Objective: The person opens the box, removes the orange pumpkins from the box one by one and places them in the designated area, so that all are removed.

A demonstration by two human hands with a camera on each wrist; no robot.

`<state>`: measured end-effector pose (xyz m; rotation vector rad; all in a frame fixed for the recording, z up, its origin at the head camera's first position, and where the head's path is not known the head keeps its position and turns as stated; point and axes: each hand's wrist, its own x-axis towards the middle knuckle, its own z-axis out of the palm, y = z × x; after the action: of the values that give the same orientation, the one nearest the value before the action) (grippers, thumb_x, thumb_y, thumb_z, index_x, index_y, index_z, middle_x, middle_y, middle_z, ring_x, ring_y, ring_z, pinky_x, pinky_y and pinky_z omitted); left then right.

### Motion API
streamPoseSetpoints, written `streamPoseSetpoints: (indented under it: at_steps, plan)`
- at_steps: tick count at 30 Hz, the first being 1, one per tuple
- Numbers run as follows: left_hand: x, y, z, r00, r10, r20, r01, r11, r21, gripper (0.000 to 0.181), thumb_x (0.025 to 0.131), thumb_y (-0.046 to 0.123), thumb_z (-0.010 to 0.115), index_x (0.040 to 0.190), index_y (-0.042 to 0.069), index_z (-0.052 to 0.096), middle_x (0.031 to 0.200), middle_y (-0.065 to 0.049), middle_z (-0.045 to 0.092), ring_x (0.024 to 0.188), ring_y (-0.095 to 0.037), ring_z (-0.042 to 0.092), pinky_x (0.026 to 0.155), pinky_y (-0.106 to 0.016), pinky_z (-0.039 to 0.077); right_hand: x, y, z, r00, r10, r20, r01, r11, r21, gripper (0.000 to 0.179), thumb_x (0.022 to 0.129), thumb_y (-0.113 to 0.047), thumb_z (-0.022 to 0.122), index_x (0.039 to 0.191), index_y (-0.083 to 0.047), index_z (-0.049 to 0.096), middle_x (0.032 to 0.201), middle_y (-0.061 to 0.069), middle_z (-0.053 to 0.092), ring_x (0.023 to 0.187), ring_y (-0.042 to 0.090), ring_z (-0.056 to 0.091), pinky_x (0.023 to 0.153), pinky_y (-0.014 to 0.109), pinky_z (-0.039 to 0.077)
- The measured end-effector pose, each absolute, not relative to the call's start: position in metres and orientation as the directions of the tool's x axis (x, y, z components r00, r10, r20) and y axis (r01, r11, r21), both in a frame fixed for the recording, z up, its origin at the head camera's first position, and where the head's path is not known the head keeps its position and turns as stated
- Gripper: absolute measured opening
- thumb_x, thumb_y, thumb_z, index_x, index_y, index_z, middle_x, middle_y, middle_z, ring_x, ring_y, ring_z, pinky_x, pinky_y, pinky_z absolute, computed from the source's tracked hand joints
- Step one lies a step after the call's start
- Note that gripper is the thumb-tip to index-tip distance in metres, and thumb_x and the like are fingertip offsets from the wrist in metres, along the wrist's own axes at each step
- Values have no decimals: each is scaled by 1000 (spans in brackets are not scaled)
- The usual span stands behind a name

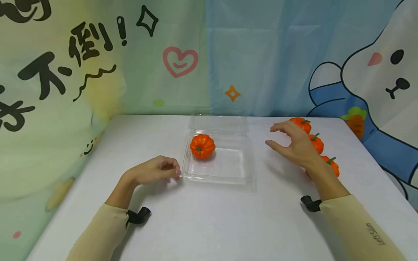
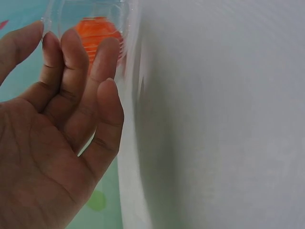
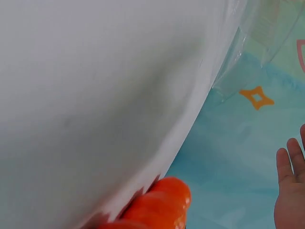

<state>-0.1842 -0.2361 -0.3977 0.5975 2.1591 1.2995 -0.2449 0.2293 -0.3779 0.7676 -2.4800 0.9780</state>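
A clear plastic clamshell box (image 1: 228,163) lies with its lid (image 1: 218,123) raised at the back. One small orange toy pumpkin (image 1: 202,146) sits in its left part, green stem toward the front. At the box's front left corner, my left hand (image 1: 155,170) pinches the rim between thumb and finger; the left wrist view has these fingertips (image 2: 49,39) at the plastic edge. My right hand (image 1: 295,145) is held above the table on the right, thumb and fingers spread apart, holding nothing. It partly covers a row of more orange pumpkins (image 1: 316,144).
The white table (image 1: 209,221) ends at a printed cloth backdrop (image 1: 261,65) behind. The pumpkin row runs along the table's right side, from the back edge forward. In the right wrist view, orange pumpkins (image 3: 159,205) show at the bottom.
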Motion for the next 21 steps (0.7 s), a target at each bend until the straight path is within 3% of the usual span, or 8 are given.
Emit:
streamPoseSetpoints:
  at_steps: [8, 16, 21]
  plan:
    - [-184, -237, -399, -753, 622, -215, 106, 436, 893, 14, 101, 13, 57, 104, 3, 66, 101, -16, 70, 99, -30, 66, 84, -38, 57, -253, 207, -382, -741, -388, 548, -660, 570, -488, 37, 82, -7, 85, 114, -7, 67, 118, 8, 67, 113, 25, 60, 100, 14, 39]
    - [-184, -237, -400, -754, 622, -213, 115, 444, 889, 15, 101, 14, 57, 104, 1, 65, 101, -16, 70, 99, -30, 65, 85, -38, 56, -257, 186, -383, -724, -419, 548, -685, 533, -497, 35, 84, -10, 84, 115, -9, 67, 119, 7, 67, 113, 25, 60, 101, 32, 47]
    - [-184, -236, -401, -753, 621, -216, 109, 442, 890, 14, 101, 13, 57, 103, 1, 65, 101, -17, 70, 99, -30, 65, 84, -37, 56, -258, 176, -385, -700, -447, 557, -712, 494, -499, 36, 84, -9, 83, 115, -7, 66, 118, 7, 67, 114, 24, 61, 103, 24, 45]
